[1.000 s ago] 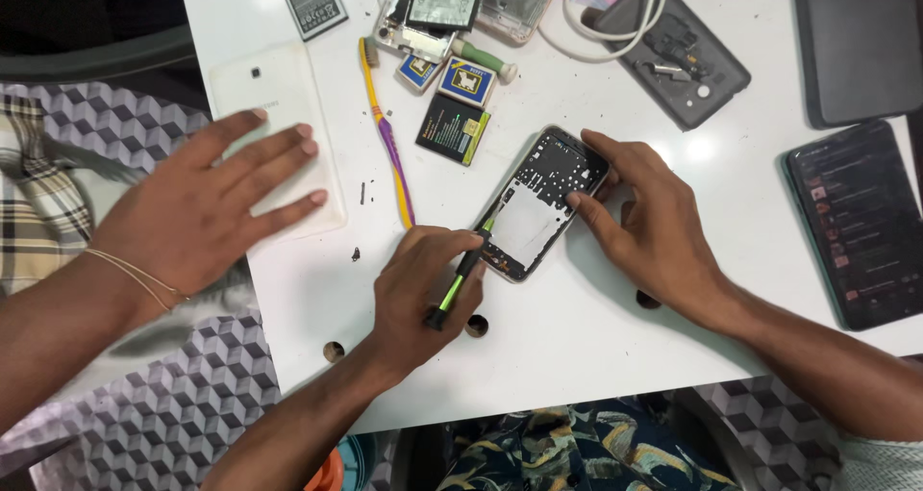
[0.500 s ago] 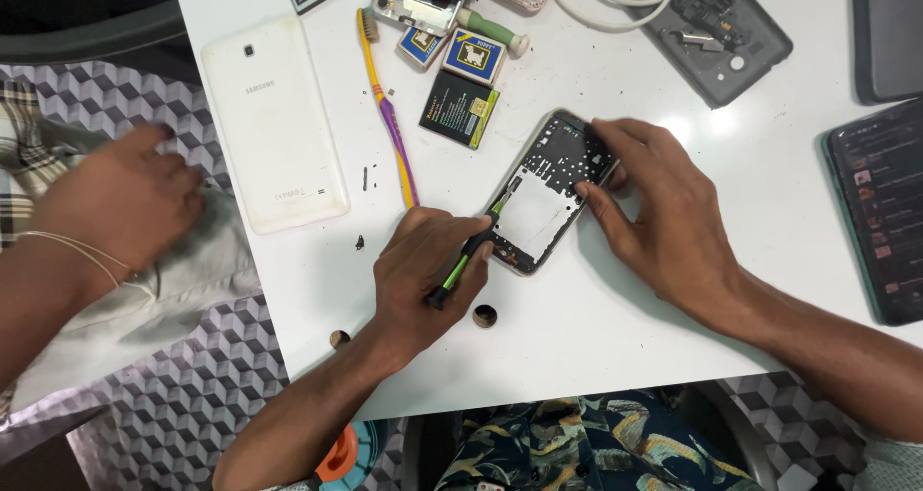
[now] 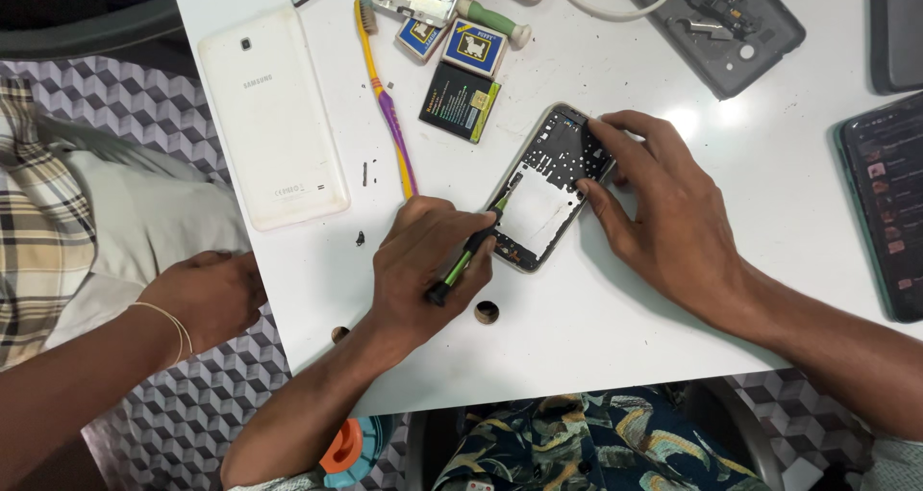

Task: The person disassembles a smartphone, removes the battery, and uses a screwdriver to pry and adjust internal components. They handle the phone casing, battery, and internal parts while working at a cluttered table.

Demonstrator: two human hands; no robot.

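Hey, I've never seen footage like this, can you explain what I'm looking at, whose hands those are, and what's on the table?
This is one view from a camera worn on a person's head, looking down at a white table. The two hands in the middle belong to that person. The left hand has a grip on a small green screwdriver, its tip at an opened phone. The right hand steadies the phone's top end. The third hand, at the table's left edge with a thin bracelet, is someone else's. Also on the table: a white tablet lying face down, a yellow and purple toothbrush, a black battery, and a dark phone at the right edge.
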